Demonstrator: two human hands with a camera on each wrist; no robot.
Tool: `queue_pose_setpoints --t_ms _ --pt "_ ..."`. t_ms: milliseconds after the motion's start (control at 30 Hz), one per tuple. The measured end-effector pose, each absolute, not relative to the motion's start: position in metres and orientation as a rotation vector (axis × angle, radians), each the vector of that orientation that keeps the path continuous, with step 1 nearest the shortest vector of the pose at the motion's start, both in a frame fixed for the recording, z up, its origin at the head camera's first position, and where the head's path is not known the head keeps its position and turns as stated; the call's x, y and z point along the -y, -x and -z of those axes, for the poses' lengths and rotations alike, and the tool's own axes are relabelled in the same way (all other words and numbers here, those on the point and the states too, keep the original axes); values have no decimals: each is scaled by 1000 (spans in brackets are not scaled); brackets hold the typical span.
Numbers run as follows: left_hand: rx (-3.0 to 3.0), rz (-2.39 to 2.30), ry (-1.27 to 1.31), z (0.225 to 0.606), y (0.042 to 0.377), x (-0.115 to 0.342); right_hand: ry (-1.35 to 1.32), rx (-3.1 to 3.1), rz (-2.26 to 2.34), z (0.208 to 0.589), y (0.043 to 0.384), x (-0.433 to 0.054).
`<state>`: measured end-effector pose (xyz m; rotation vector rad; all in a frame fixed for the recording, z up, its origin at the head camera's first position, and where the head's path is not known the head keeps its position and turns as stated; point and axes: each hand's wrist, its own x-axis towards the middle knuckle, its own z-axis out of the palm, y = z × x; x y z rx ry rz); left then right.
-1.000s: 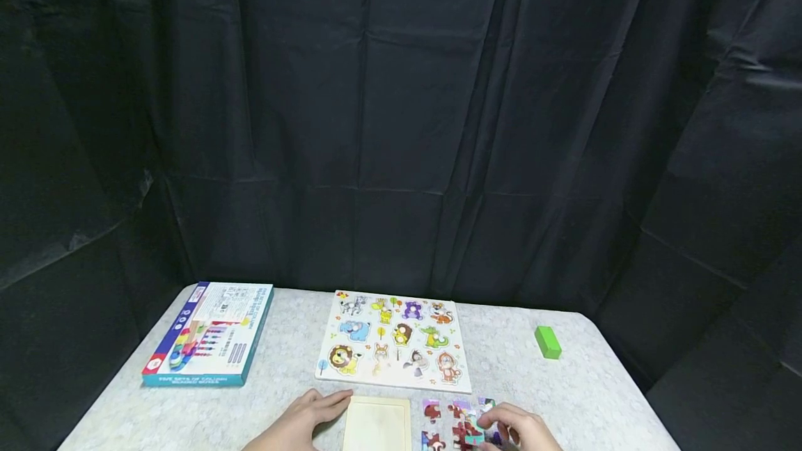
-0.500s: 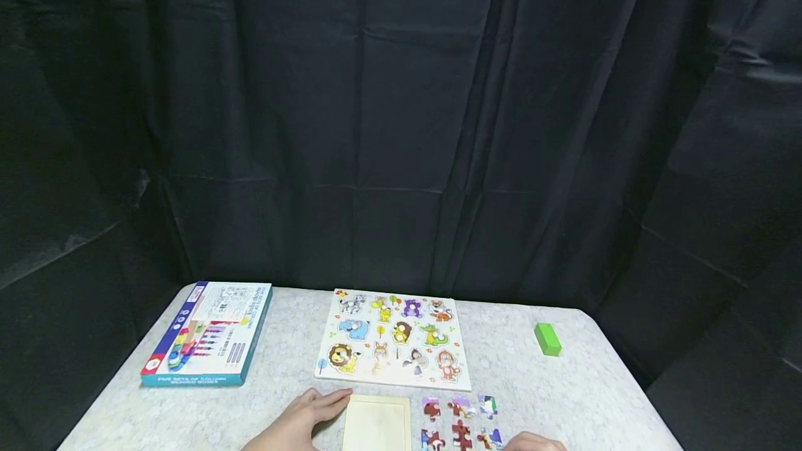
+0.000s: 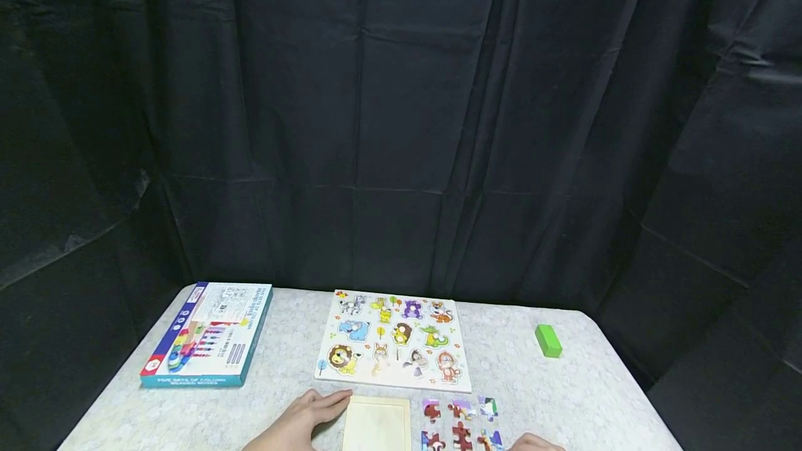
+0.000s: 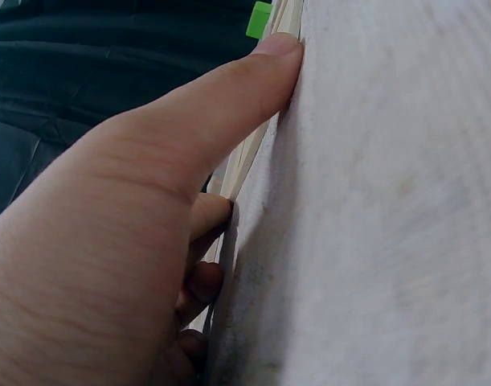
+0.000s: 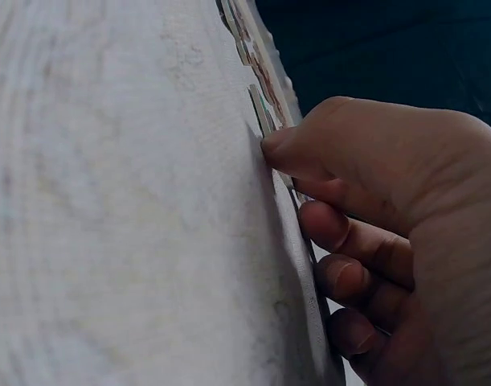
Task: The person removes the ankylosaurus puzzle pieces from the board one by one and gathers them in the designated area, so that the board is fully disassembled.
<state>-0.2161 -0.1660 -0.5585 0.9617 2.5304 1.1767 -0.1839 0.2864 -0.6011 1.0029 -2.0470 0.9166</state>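
Observation:
A pale wooden puzzle tray [image 3: 377, 423] lies at the front middle of the table in the head view. My left hand [image 3: 302, 417] rests on the table at its left side, fingertips touching the upper left corner. In the left wrist view, my left thumb [image 4: 237, 88] lies along the tray's edge. Several jigsaw pieces [image 3: 461, 435] are spread right of the tray. My right hand [image 3: 535, 442] is low at the head view's bottom edge, mostly cut off. In the right wrist view, its thumb and curled fingers pinch a thin puzzle piece [image 5: 261, 111], seen edge-on, at table level.
An animal puzzle board [image 3: 395, 343] lies behind the tray. On the left is a flat blue and white box [image 3: 209, 333]; a green block [image 3: 548, 341] sits to the right. A black curtain [image 3: 401, 124] hangs round the table [image 3: 288, 346].
My right hand has carried a teal piece from above the loose pieces toward the lower right, uncovering pieces beneath. Between half a second ago and now it barely moves. My left hand stays at the tray.

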Motion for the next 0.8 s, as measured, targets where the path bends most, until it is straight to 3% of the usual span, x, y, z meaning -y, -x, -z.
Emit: queue_pose_setpoints --t_ms 300,800 --pt "-2543 -1168 -986 559 217 169 -1130 2156 -914 583 176 -295" --pt "-2557 -1232 -936 560 216 161 -1196 2267 -945 597 189 -325"
